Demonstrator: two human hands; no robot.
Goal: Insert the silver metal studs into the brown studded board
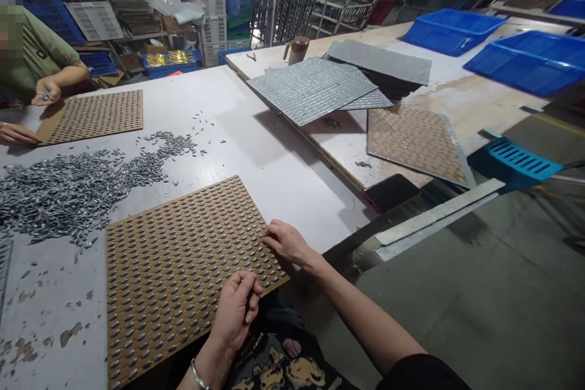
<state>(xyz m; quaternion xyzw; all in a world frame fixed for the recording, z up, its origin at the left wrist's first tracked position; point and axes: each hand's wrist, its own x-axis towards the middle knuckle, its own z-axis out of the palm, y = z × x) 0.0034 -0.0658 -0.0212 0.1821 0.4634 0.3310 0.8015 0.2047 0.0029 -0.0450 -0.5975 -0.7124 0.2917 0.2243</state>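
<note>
A brown board point(183, 256) lies in front of me, covered in rows of small grey metal pieces shaped like pointed ovals. Over its right edge, my right hand point(284, 242) has its fingertips pinched together at the board's surface; whatever is between them is too small to see. My left hand point(237, 304) is curled closed above the near edge, palm turned inward, and its contents are hidden. A bangle circles the left wrist. Beyond the board's far left corner spreads a large pile of loose metal pieces point(68, 189).
A co-worker's hand point(47, 91) holds loose pieces beside a second filled board point(103, 113). On the adjoining table are stacked silvery sheets point(315, 88), a patterned panel point(415, 140), a phone point(392, 192), a brown mug point(298, 50) and blue trays point(452, 30). A blue stool point(516, 161) stands right.
</note>
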